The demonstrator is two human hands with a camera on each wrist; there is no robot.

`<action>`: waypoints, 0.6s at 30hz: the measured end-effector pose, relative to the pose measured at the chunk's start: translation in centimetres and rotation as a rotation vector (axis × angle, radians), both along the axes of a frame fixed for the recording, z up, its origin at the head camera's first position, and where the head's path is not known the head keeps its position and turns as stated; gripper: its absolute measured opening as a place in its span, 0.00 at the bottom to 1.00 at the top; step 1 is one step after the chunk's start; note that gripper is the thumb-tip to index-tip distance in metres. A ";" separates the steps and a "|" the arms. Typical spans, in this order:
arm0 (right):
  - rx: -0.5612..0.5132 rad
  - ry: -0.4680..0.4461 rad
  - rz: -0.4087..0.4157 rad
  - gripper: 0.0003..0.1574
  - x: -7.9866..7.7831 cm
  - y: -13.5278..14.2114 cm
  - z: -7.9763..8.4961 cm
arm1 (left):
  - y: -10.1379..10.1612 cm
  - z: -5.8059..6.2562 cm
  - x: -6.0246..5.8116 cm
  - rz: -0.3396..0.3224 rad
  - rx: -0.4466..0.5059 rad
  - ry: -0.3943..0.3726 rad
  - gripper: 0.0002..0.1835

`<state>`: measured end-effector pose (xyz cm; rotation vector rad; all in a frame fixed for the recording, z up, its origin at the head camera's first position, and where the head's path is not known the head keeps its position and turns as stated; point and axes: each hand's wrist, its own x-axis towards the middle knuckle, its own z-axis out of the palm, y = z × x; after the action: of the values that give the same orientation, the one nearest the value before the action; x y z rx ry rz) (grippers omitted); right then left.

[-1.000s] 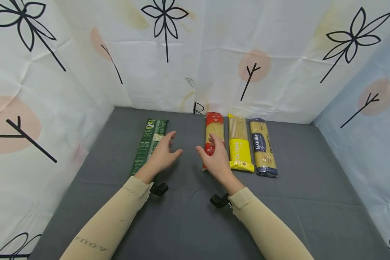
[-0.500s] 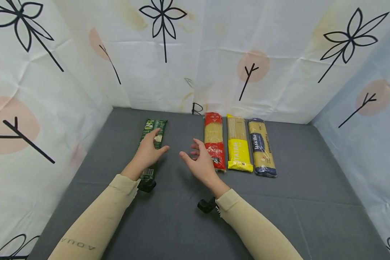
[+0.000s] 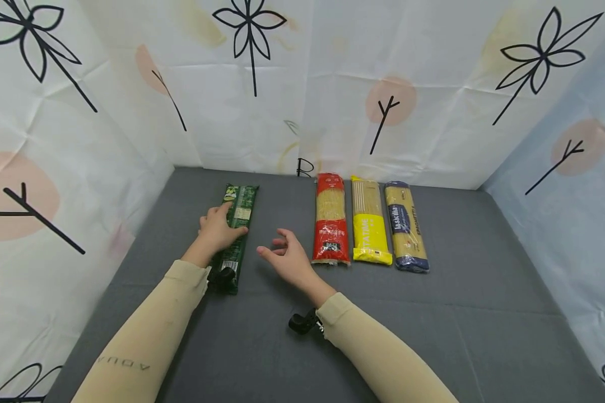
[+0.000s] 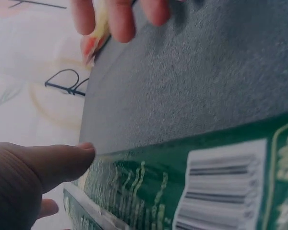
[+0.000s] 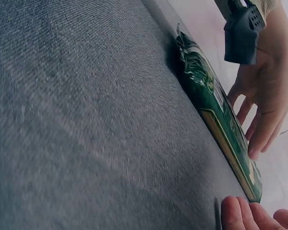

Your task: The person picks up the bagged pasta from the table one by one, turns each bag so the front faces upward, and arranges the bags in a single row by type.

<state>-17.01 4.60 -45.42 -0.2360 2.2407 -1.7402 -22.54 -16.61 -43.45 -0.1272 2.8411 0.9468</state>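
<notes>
A green packet of spaghetti (image 3: 236, 252) lies on the grey table, its barcode (image 4: 221, 184) filling the lower right of the left wrist view. My left hand (image 3: 215, 228) is over the packet, thumb at its right edge and fingers toward its left side. The fingers look relaxed, not squeezed around it. My right hand (image 3: 291, 260) hovers between the green packet and a red packet of noodles (image 3: 331, 224), fingers loosely bent and holding nothing. In the right wrist view its fingertips (image 5: 233, 213) overlap the far end of the green packet.
Right of the red packet lie a yellow packet of pasta (image 3: 371, 224) and a blue-banded packet of spaghetti (image 3: 407, 229), side by side. Patterned white cloth (image 3: 333, 101) walls in the grey table (image 3: 383, 336) at the back and sides. Each wrist carries a black camera (image 3: 302, 323).
My left hand has moved left and down onto the green packet. My right hand has shifted left, away from over the red packet. The packets stay in place.
</notes>
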 end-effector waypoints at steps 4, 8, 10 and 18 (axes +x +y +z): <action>0.009 -0.026 0.018 0.47 0.2 -0.7 -0.1 | -0.4 -0.2 -0.3 -0.008 -0.018 -0.061 0.46; 0.027 -0.030 0.040 0.49 0.3 -1.2 -0.1 | -0.7 -0.2 -0.5 -0.017 -0.022 -0.094 0.45; 0.028 -0.034 0.048 0.49 0.3 -1.4 -0.2 | -0.7 -0.1 -0.6 -0.026 -0.018 -0.101 0.45; 0.054 -0.078 0.071 0.51 0.1 -2.5 -0.6 | -0.5 0.1 -0.5 -0.062 0.042 -0.138 0.48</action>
<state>-16.95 2.14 -45.98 -0.2290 2.1938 -1.6224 -23.07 -17.16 -43.33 -0.0950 2.6820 0.9460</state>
